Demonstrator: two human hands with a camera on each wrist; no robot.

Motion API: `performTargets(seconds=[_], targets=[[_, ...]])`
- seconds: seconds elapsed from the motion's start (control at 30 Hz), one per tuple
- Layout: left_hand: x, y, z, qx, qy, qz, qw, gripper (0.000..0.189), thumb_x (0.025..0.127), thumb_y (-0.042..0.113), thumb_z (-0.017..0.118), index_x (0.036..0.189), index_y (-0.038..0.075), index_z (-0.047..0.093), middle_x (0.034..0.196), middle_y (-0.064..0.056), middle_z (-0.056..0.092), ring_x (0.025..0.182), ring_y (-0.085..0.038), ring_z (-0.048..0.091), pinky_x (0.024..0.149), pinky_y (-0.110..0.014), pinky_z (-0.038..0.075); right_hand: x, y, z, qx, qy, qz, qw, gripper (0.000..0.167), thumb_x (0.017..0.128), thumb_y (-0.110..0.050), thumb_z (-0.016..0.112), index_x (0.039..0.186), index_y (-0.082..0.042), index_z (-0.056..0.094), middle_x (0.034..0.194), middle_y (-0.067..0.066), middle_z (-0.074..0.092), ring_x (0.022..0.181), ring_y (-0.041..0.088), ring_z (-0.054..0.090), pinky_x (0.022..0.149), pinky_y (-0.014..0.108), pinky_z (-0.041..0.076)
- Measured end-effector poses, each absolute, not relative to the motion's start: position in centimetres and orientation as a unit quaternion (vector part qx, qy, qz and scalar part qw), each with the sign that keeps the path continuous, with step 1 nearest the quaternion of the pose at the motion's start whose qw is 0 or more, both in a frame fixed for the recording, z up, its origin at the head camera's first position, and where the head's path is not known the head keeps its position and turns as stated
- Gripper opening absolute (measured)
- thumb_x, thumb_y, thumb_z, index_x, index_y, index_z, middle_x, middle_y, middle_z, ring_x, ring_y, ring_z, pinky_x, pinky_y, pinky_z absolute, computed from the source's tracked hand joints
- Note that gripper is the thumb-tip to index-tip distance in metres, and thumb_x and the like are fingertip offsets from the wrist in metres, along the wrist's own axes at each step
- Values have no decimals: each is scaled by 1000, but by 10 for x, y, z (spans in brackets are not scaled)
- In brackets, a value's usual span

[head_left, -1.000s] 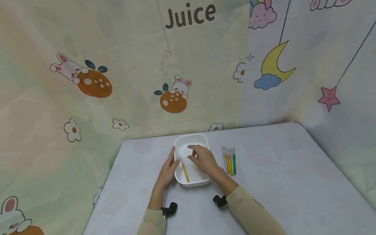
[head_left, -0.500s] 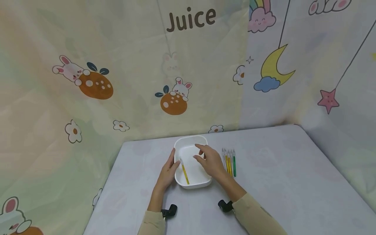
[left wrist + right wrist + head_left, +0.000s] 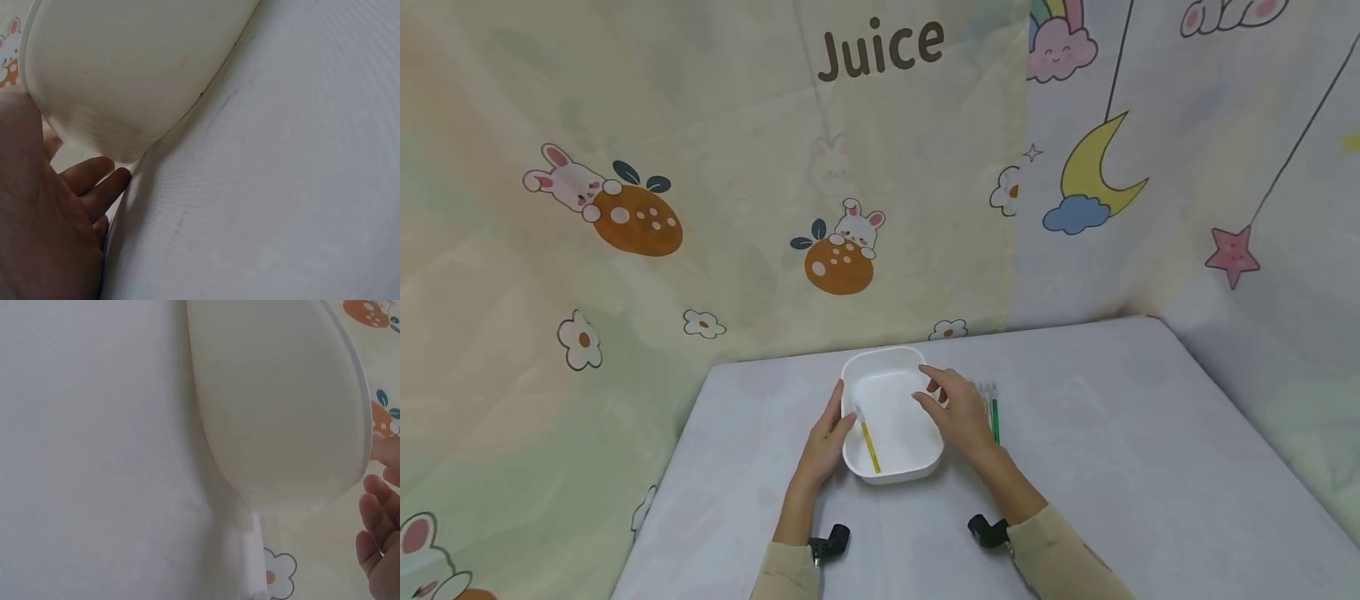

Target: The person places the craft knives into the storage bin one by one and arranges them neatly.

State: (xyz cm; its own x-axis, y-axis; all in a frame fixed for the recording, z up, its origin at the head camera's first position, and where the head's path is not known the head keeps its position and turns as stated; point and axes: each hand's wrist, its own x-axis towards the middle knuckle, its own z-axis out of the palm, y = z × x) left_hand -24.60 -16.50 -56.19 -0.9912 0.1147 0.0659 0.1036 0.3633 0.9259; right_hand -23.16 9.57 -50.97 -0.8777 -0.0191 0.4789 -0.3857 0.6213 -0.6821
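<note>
A white plastic tray [image 3: 895, 450] with rounded corners sits near the middle of the table. My left hand [image 3: 823, 446] grips its left rim, thumb over the edge and fingers along the outer wall; in the left wrist view the fingertips lie by the tray's underside. One yellow pen [image 3: 869, 447] with a pale, clear-looking end lies inside the tray, close to that thumb. Over the right rim hovers my right hand [image 3: 962, 417], thumb and forefinger apart with nothing between them. Behind it a green pen [image 3: 996, 417] shows, and other pens beside it are mostly hidden.
The table [image 3: 1112, 467] has a pale cloth and extends to the right of the pens. A patterned curtain [image 3: 737, 208] hangs behind its back edge. Each wrist bears a small black camera, such as the left camera [image 3: 831, 543].
My right hand has moved right, from above the tray's middle to its right rim, and now covers most of the pens. The left hand and the yellow pen stay put.
</note>
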Motion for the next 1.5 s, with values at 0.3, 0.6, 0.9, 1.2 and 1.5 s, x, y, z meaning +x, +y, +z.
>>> performTargets(seconds=[0.3, 0.6, 0.9, 1.2, 1.5], targets=[[-246, -166, -562, 65, 821, 567, 11, 63, 109, 33, 52, 165, 40, 23, 169, 24, 21, 159, -6, 19, 132, -42, 18, -236, 105, -513, 101, -868, 430, 229, 45, 92, -20, 81, 134, -10, 69, 93, 4, 67, 79, 24, 62, 64, 25, 47], [-247, -166, -562, 70, 813, 578, 13, 63, 109, 31, 52, 165, 39, 24, 169, 24, 21, 160, -7, 19, 132, -43, 18, -238, 117, -511, 79, -871, 433, 218, 46, 94, -22, 80, 137, -11, 68, 96, 5, 68, 81, 23, 61, 67, 28, 46], [-246, -167, -562, 69, 813, 578, 15, 63, 110, 32, 51, 165, 38, 23, 169, 24, 21, 160, -7, 19, 131, -43, 18, -239, 126, -515, 67, -875, 427, 217, 49, 94, -24, 80, 139, -13, 66, 98, 4, 68, 80, 16, 58, 63, 23, 47], [-246, -167, -562, 69, 810, 582, 16, 63, 110, 29, 51, 165, 40, 23, 169, 24, 21, 160, -7, 18, 132, -44, 17, -243, 137, -522, 59, -885, 418, 195, 52, 94, -28, 80, 141, -13, 65, 100, 5, 68, 79, 16, 56, 62, 23, 46], [-246, -167, -563, 65, 814, 577, 16, 62, 110, 29, 51, 164, 43, 24, 168, 25, 21, 160, -6, 19, 132, -43, 18, -246, 148, -529, 43, -905, 392, 156, 56, 92, -30, 82, 142, -11, 64, 105, 11, 71, 79, 18, 57, 65, 27, 47]])
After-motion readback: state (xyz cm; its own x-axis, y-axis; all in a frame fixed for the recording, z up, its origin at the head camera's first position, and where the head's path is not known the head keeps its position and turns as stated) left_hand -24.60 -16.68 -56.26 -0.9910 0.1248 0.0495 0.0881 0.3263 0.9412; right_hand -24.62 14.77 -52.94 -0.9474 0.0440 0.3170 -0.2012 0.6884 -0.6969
